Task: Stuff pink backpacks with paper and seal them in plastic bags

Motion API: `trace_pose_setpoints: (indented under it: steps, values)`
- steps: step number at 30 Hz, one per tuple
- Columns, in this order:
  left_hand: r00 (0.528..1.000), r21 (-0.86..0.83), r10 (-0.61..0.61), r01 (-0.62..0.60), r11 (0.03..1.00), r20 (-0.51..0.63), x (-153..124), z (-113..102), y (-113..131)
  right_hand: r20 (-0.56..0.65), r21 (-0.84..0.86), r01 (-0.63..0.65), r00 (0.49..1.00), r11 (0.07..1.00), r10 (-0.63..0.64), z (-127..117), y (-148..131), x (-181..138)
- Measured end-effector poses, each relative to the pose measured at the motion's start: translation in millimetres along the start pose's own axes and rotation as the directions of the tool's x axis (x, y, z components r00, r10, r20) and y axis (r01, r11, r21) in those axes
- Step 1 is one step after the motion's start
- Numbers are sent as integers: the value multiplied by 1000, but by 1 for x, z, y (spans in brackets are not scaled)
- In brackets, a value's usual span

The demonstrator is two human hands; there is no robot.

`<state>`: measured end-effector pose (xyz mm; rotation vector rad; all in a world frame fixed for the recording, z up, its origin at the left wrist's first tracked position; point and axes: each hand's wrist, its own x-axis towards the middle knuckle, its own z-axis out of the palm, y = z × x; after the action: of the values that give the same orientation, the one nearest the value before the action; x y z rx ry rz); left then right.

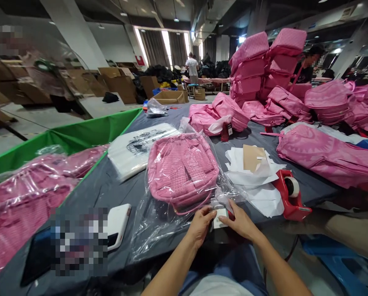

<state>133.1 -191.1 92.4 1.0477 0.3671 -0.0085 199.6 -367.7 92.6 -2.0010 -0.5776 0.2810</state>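
Note:
A pink backpack [182, 168] lies on the dark table [116, 181] inside a clear plastic bag [153, 226]. At the bag's near end my left hand [200, 225] and my right hand [239, 222] meet. Both pinch the bag's edge around a small white tag [220, 217]. The fingers of each hand are closed on the plastic. A red tape dispenser [290, 195] stands just right of my right hand.
White paper sheets and a brown card [254, 158] lie right of the backpack. Stacks of pink backpacks [265, 61] fill the far right. Bagged pink backpacks [26, 193] sit in a green bin [79, 135] at left. A white device [117, 224] lies near the table's front edge. People stand far back.

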Motion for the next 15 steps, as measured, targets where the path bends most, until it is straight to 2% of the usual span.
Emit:
trace_pose_setpoints:
  steps: [2, 5, 7, 10, 15]
  values:
    - [1000, -53, 2, -1, 999, 8, 0, 5, 0, 101, 268, -105, 992, 958, 80, 4, -6, -4]
    - [999, -98, -41, 41, 994, -2, 1, 9, -2, 214, 565, -213, 971, 797, 107, 6, -11, -8]
    - [998, -107, -67, 66, 992, -5, 2, 8, -4, 271, 611, -268, 955, 745, 121, 5, -12, -13]
    - [996, -103, -93, 91, 991, -14, 5, 5, -8, 311, 607, -324, 937, 725, 158, 1, -10, -22]
    - [992, -67, -100, 95, 993, -74, 7, 1, -21, 345, 534, -377, 914, 756, 212, -12, 2, -36]
